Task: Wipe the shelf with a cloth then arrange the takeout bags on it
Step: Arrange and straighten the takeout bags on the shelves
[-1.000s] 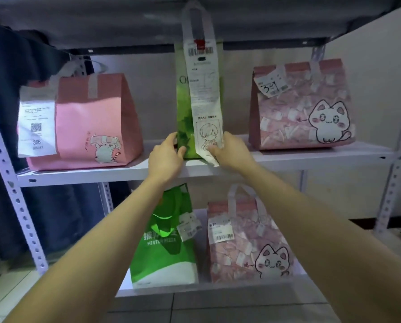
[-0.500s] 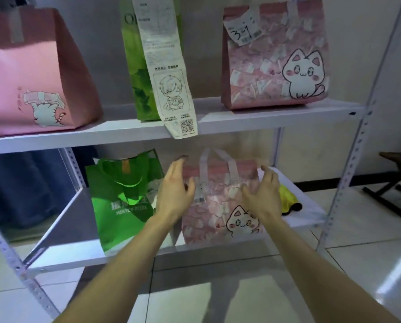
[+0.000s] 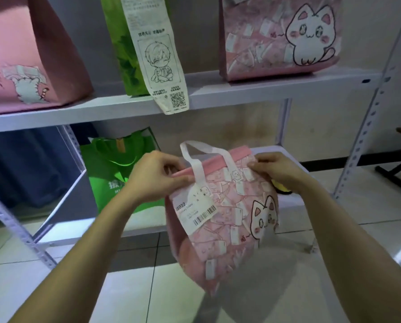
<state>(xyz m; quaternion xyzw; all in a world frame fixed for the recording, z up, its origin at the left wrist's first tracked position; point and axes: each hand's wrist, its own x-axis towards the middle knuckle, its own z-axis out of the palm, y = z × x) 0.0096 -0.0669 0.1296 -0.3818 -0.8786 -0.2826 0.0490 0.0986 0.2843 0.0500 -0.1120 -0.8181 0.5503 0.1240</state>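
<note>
Pink cat-print bag hangs in the air in front of the lower shelf, held by its top rim at both ends. The left hand pinches the rim's left corner, fingers curled over the pink band beside the white handle. The right hand pinches the right corner the same way. Between the two grips the bag's long axis runs left to right, roughly along the shelf's front edge, with the right end a little higher and further in. Its belly sags down and toward the camera, so the bottom sits below the shelf board and out in front of it.

As I judge it, the placing turns on that relation: the shelf lies behind and above the bag's base, so the bag has to rise and go forward before it can stand. The stretch of board that shows is directly behind it, to the right of the green bag standing at the shelf's left. A yellow object peeks out just behind the right wrist on that board; too little shows to say if it is the cloth. Neither hand is nearer, and both carry alike. On the upper shelf three bags stand apart.
</note>
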